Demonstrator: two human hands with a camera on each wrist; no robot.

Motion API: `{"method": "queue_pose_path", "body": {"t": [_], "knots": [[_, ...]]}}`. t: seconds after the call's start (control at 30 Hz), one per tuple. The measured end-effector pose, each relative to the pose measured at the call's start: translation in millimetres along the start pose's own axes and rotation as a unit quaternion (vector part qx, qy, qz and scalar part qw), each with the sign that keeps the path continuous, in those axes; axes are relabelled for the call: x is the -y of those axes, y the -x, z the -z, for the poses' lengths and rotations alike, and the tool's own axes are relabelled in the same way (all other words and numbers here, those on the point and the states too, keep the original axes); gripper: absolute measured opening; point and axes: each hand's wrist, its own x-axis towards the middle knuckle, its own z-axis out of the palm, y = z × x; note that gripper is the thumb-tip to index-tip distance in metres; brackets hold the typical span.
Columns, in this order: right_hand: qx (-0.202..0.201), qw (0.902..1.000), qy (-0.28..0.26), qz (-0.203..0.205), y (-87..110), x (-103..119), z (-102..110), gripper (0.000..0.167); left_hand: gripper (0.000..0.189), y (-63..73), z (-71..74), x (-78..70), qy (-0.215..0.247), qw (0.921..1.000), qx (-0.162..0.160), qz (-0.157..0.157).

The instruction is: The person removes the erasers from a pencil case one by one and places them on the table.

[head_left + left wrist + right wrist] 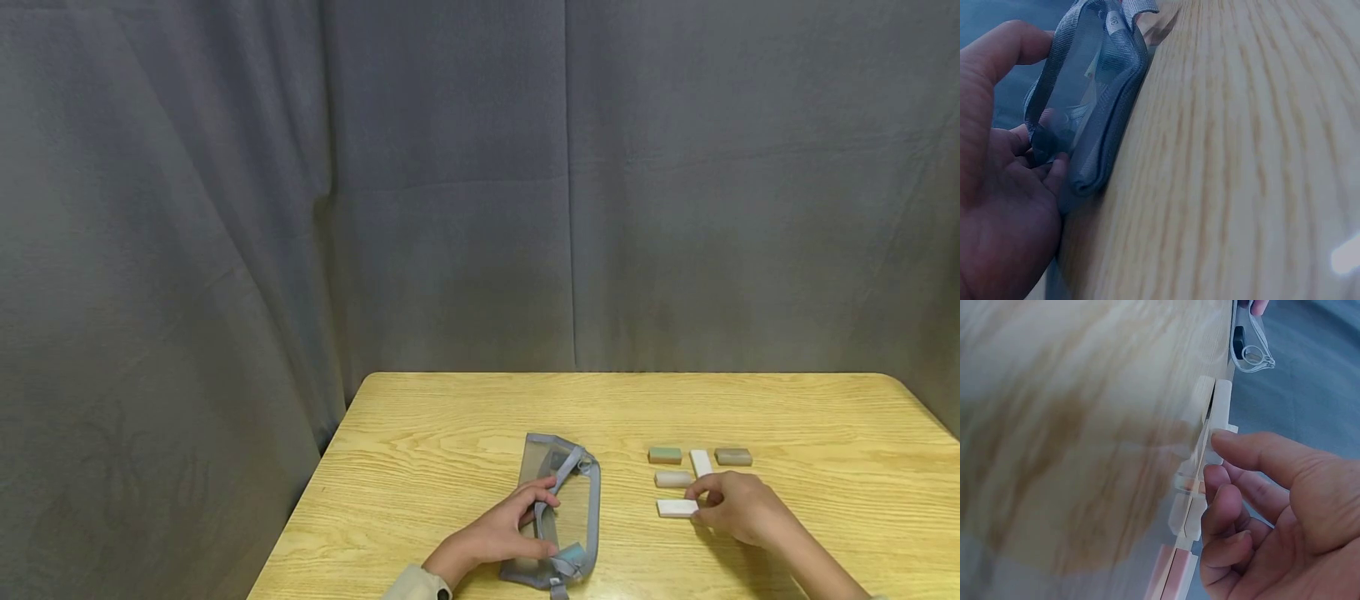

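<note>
A grey mesh zip pouch (592, 517) lies on the table with its zipped side gaping. My left hand (506, 525) holds the pouch's edge, thumb and fingers spread along the opening; the left wrist view shows the fingers curled at its grey rim (1054, 75). A blue-green thing (572, 554) shows through the mesh at the near end. To the right, my right hand (738, 504) pinches one end of a flat white eraser-like block (677, 508) between thumb and fingers. In the right wrist view the white block (1222, 400) appears slightly tilted from the tabletop.
Beyond the right hand lie a green-topped block (665, 456), a pale block (673, 479), another white block (701, 462) and a brownish block (733, 457). The wooden table (450, 408) has rounded far corners. Grey curtains (465, 208) hang behind it and at the left.
</note>
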Motion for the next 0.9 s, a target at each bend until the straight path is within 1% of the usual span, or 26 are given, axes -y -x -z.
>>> {"method": "queue_pose_path", "body": {"t": [0.2, 0.37, 0.63, 0.77, 0.9], "knots": [[0.000, 1.0000, 0.000, -0.007, -0.7, 1.4, 1.0, 0.013, 0.048, -0.3, -0.5, -0.4, 0.005, 1.0000, 0.000, 0.002], [-0.001, 1.0000, 0.008, -0.005, -0.7, 7.8, 2.9, 0.014, 0.048, 0.1, -0.7, -1.1, 0.004, 1.0000, -0.001, 0.005], [-0.007, 0.9998, 0.009, 0.014, -1.0, 21.9, 1.9, 0.022, 0.047, 0.5, -0.9, -1.8, 0.000, 1.0000, -0.006, 0.005], [-0.011, 0.9996, -0.004, 0.026, -1.5, 27.1, -1.2, 0.025, 0.047, 0.2, -1.1, -1.1, -0.004, 1.0000, -0.006, 0.004], [-0.005, 0.9989, -0.023, 0.041, -3.3, 32.6, -3.3, 0.027, 0.048, -0.1, -0.7, -1.4, 0.000, 1.0000, -0.007, 0.004]]}}
